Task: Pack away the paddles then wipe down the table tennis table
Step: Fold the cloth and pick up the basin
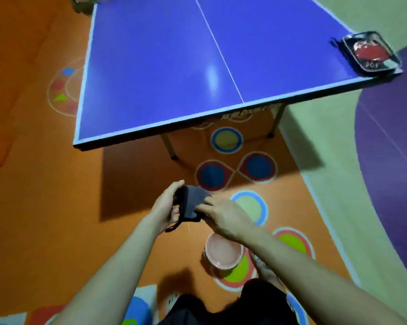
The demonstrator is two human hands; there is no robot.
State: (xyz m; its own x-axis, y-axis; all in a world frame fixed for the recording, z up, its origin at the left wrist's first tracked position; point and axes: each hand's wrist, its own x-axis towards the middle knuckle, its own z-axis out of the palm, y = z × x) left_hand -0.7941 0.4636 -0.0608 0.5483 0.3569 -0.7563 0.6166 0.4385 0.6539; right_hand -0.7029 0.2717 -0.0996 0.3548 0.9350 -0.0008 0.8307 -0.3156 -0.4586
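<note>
One blue table tennis table (151, 66) with white edge lines and a centre line fills the far half of the view. At its far right corner lies one black zipped paddle case (371, 53), a red paddle apparently showing through its clear cover. One pink round basin (223, 250) sits on the near floor. Above it, the left hand (166, 208) and right hand (225, 215) both pinch one dark grey folded cloth (193, 204).

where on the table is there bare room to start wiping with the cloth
Nearly all of the blue table is bare: both halves beside the white centre line, right up to the near edge. Only the far right corner is taken, by the paddle case. Both hands hold the grey cloth above the floor, near the pink basin.
</note>
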